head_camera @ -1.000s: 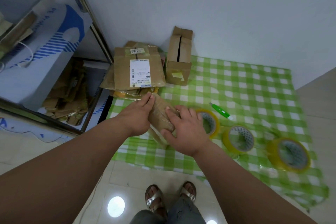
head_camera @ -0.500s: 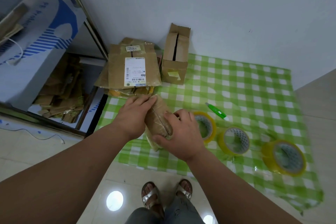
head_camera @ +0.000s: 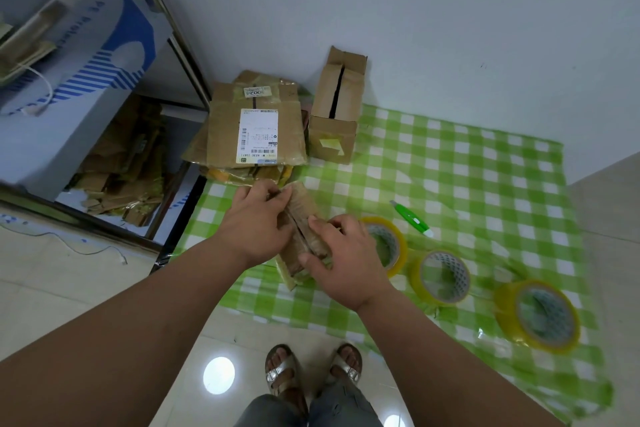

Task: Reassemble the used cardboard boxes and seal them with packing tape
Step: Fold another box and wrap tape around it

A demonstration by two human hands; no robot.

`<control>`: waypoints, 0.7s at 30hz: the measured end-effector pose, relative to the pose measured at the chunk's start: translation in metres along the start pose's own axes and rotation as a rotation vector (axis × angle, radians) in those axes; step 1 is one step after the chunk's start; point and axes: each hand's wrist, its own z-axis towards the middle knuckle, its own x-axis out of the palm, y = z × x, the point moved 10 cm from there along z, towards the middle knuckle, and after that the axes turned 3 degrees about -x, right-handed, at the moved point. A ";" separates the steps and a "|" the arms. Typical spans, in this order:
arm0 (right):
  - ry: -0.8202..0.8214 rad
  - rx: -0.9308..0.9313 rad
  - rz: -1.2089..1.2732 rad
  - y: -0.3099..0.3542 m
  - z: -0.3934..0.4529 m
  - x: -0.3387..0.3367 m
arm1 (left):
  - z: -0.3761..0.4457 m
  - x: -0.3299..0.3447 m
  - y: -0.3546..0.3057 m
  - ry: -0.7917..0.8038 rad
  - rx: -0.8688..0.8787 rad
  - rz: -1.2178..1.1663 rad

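Cardboard box | left grip pinching flap | right grip clasping side

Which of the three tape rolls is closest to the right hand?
The leftmost roll, partly hidden behind the right hand; the other two sit farther right.

Small box: brown cardboard, matt, worn, with strips of shiny clear tape.
Flattened boxes: brown cardboard, matt; white paper label; glossy tape remnants.
Upright box: matt brown cardboard, creased.
Cloth: green-and-white checked plastic sheet, glossy, wrinkled.
Tape rolls: yellowish translucent plastic, shiny.
Cutter: smooth green plastic.
Floor: pale glazed tile, reflective.
Shelf frame: metal, dull sheen.
Sandals: metallic silver finish.
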 end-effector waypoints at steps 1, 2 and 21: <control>0.011 0.005 0.016 -0.001 0.000 0.000 | -0.002 0.001 0.000 -0.016 -0.009 -0.013; 0.020 0.009 0.032 -0.002 0.000 0.000 | -0.004 0.002 0.001 -0.036 -0.018 -0.026; 0.509 0.254 -0.427 -0.077 -0.029 0.019 | -0.012 -0.001 0.004 -0.086 -0.049 0.053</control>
